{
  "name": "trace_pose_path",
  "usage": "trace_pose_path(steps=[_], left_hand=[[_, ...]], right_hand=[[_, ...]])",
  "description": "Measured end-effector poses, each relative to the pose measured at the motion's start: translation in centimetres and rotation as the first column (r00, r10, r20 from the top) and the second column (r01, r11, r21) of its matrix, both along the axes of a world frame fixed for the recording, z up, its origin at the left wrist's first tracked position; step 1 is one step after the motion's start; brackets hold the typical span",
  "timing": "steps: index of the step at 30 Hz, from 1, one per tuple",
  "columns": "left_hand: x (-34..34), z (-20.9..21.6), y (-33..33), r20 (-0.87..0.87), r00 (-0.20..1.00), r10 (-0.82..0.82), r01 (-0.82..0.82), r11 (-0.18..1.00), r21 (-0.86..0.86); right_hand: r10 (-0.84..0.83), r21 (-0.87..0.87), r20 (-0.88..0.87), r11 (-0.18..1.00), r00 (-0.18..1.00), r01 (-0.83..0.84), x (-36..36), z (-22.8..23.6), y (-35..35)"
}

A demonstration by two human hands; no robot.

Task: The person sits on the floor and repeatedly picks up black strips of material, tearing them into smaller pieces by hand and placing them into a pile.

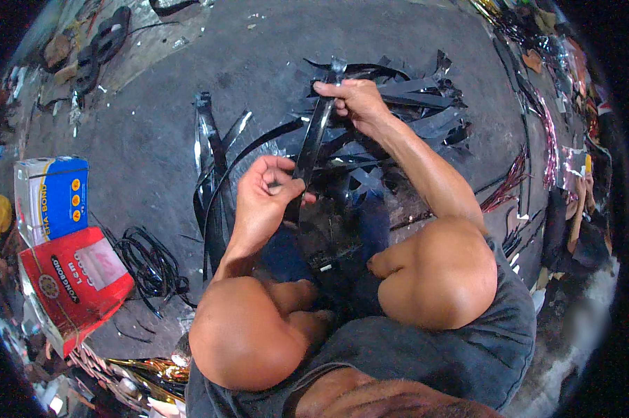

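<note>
L hand (264, 194) pinches near part of black strip (316, 136), R hand (356, 101) its far part; strip's mid-scene, running btwn them. Prob. partway: this one's in work; black pile (415, 88) far R & L-side strips (212, 138) lie unheld.

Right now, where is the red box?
In the head view, the red box is at the person's left, just below the blue box in the picture and left of the coiled black cord.
</note>
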State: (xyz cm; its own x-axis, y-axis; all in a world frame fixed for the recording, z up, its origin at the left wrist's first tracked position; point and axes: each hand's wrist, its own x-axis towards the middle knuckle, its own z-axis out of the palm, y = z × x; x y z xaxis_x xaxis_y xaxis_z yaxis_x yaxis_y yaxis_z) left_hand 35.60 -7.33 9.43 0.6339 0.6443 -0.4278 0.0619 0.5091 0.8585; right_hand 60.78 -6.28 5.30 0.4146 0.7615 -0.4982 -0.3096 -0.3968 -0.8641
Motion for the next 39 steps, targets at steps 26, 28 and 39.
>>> trace_pose_path(steps=[26,28,39], left_hand=[[1.7,3.3,1.8,-0.243,0.97,-0.026,0.22,0.52,0.825],[0.5,2.3,3.4,-0.31,0.951,0.014,0.297,0.254,0.92],[-3.7,8.5,9.8,-0.287,0.874,0.391,0.448,-0.424,0.787]], right_hand=[[0.186,0.175,-0.377,0.976,0.907,-0.128,-1.5,6.3,-5.7],[-0.019,0.141,-0.365,0.987,0.931,0.075,0.1,6.6,-5.1],[0.167,0.246,-0.196,0.962,0.966,-0.117,2.0,7.5,-5.4]])
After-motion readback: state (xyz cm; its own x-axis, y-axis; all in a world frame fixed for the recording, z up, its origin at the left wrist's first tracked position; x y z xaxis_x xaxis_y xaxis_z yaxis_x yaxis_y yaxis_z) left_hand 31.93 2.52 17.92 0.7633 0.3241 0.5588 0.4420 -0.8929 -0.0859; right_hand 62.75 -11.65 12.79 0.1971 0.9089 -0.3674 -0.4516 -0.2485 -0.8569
